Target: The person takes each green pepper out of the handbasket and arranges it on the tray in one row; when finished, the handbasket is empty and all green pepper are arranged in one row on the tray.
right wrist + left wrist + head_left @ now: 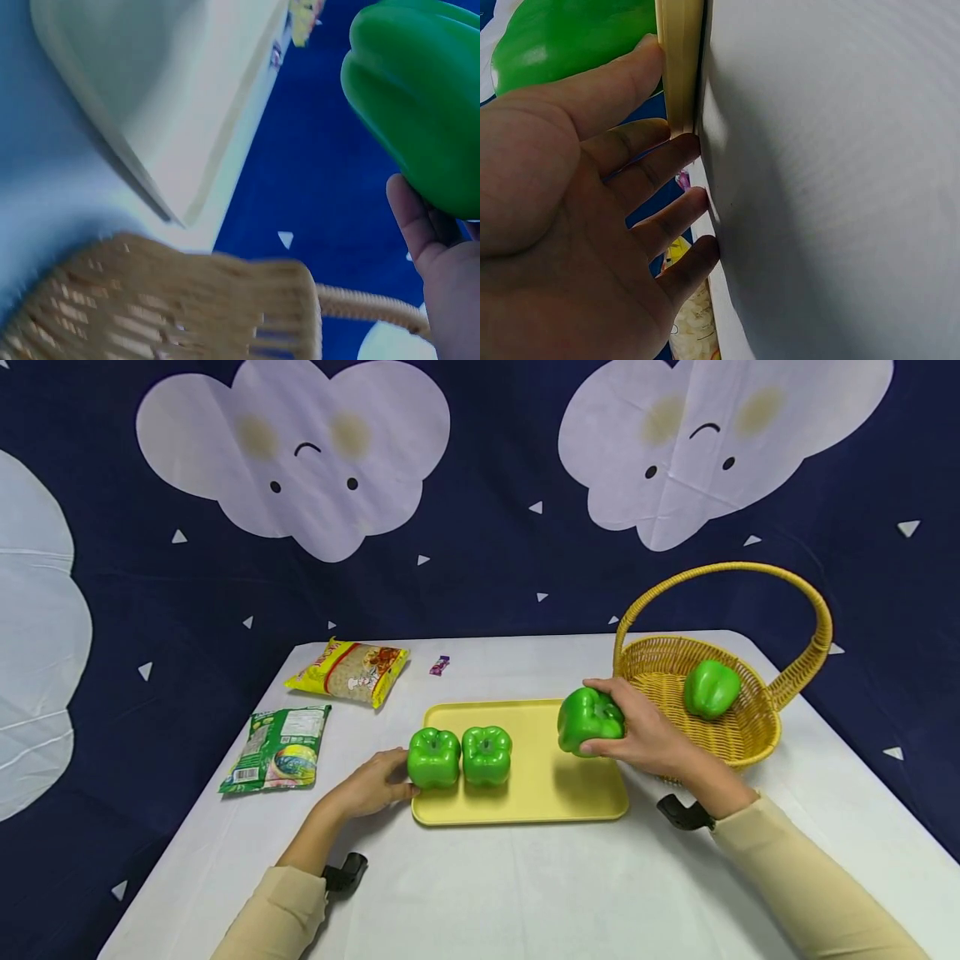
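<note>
The held pepper (587, 723) is in the right hand (647, 727), whose thumb and fingers grip it from the right, raised over the right end of the yellow tray (540, 797); its shadow falls on the tray below. The left hand (375, 782) grips nothing: its fingers are extended at the tray's left end, the thumb touching the rim. Right beside those fingers, on the tray, sits the near pepper (433, 760), and next to it, toward the right hand, the second pepper (487, 757). Just beyond and right of the right hand stands the basket (652, 683), its handle arching up, with another pepper (711, 689) inside. Beyond the left hand, slightly left, lies the green bag (279, 747), showing a barcode, a small square code and a white panel of print too fine to read. Farther beyond is the yellow bag (352, 673), with a white-hatted chef, a food picture and slanted red capitals that I cannot read surely. The purple sweet (440, 666) lies past the tray, between the hands' reaches, its wrapper marks too small to make out. All rest on the white cloth (487, 893).
</note>
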{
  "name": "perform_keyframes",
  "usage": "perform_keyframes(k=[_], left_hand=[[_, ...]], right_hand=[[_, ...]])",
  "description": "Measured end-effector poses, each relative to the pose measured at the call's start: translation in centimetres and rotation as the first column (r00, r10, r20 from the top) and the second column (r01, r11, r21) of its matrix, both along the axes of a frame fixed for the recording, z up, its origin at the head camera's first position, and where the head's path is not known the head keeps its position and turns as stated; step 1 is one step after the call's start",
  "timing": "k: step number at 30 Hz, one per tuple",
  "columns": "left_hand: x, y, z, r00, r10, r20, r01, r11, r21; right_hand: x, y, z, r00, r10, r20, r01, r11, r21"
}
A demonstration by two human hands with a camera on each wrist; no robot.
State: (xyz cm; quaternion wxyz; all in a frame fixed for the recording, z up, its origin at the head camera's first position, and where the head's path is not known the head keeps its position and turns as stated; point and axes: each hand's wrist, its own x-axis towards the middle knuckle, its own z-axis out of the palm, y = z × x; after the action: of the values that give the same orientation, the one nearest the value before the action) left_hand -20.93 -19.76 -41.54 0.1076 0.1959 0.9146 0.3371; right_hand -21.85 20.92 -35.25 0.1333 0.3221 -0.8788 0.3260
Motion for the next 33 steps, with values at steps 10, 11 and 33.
perform_keyframes(k=[10,11,33], left_hand=[[-0.1,-0.2,0.0,1.0,-0.001,-0.02,0.001,1.0,-0.007],[-0.1,-0.2,0.0,1.0,-0.001,-0.022,0.001,1.0,-0.01],[0.0,0.0,0.1,1.0,0.022,0.012,-0.022,1.0,-0.003]], right_hand=[[0.2,-2.0,-1.7,1.0,0.023,0.017,-0.024,0.999,0.034],[0.2,-2.2,-1.7,1.0,0.025,0.018,-0.026,0.999,0.039],[0.2,-5.4,-3.4,0.997,-0.007,0.081,-0.007,0.986,0.168]])
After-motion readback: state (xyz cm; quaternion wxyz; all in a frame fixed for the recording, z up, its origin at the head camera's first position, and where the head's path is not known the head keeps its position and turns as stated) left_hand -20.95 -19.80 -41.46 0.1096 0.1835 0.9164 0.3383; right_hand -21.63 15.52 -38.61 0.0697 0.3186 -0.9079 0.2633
